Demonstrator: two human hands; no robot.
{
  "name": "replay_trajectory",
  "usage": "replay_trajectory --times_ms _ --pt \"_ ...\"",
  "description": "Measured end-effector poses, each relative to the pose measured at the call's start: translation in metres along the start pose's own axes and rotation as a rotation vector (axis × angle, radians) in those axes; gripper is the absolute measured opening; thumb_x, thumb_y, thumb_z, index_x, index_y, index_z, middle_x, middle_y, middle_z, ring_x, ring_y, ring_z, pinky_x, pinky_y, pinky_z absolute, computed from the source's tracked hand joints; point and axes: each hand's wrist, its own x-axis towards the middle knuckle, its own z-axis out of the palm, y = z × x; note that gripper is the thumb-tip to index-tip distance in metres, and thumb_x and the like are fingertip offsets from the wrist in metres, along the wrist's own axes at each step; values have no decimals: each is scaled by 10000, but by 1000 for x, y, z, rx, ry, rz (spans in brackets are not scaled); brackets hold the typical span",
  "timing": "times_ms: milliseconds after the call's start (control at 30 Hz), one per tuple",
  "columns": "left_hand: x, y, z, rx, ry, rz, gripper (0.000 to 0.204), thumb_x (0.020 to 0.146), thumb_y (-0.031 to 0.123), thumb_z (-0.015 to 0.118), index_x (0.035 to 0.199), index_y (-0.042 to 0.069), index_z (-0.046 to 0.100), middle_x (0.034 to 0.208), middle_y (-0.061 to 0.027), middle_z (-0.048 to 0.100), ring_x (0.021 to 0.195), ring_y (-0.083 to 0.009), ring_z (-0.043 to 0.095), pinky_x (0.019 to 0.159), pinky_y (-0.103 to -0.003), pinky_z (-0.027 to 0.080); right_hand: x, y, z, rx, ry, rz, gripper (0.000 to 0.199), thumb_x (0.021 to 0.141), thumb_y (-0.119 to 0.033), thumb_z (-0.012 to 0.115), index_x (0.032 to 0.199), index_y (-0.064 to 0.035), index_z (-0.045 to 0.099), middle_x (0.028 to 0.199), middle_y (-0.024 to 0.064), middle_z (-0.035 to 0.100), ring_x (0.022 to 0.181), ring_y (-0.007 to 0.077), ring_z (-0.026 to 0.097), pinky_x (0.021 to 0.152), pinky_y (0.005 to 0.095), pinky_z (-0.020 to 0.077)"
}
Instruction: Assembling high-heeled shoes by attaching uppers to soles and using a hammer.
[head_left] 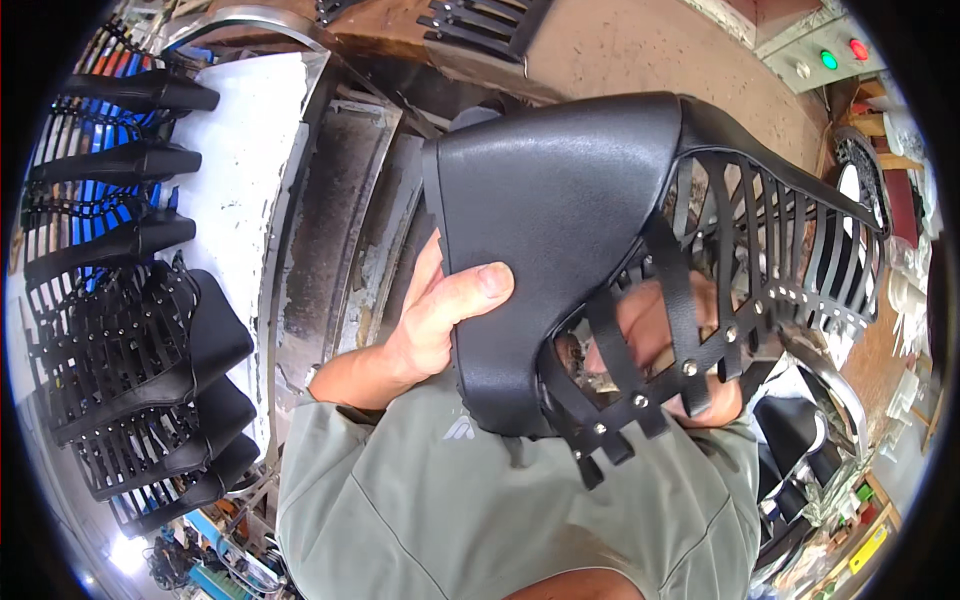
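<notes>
A black leather shoe upper [550,190] spreads across the middle of the view, a smooth solid panel on its left and open rows of riveted straps on its right. My left hand [430,325] grips the panel's left edge, thumb flat on the leather and fingers hidden behind. Through the gaps in the straps my right hand [645,315] shows, behind or inside the strap cage. Its fingers wrap about the strapped part, partly covered. Short strap ends hang loose at the lower edge, against my grey-green shirt.
More strappy black uppers [220,325] hang in a stack on the left, beside a white sheet [240,140]. A brown worktop [620,60] lies ahead, with another strap piece [490,25] on it. A control box with green and red buttons [829,60] is at upper right.
</notes>
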Motion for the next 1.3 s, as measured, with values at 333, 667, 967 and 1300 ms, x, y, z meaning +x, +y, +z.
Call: replay_trajectory --times_ms 333,667,967,1300 --pt "-10 -18 -18 -42 208 -5 541 817 272 575 1261 -18 469 1116 -126 583 966 -184 573 830 -304 457 0 13 9 563 -467 -94 333 705 -151 733 936 65 629 800 157 650 658 225 640 632 316 506" --pt "-9 -24 -26 -61 250 -77 667 856 456 487 1253 -80 488 1126 -210 612 971 -311 617 884 -385 493 -22 10 17 -221 134 32 277 628 -120 711 833 60 661 749 151 684 653 212 654 626 298 518" --pt "-7 -9 -21 10 141 -52 619 891 418 479 1255 -82 488 1121 -207 617 993 -281 620 870 -367 499 -105 18 -27 -368 502 166 363 728 -269 679 1004 -40 625 832 140 668 765 258 660 715 369 519" --pt "30 17 -53 -494 77 -49 689 895 484 393 1290 -75 475 1024 -306 632 927 -384 648 819 -450 544 32 -22 -35 -785 187 -334 211 683 -94 657 868 5 634 883 181 676 801 268 678 708 343 553"
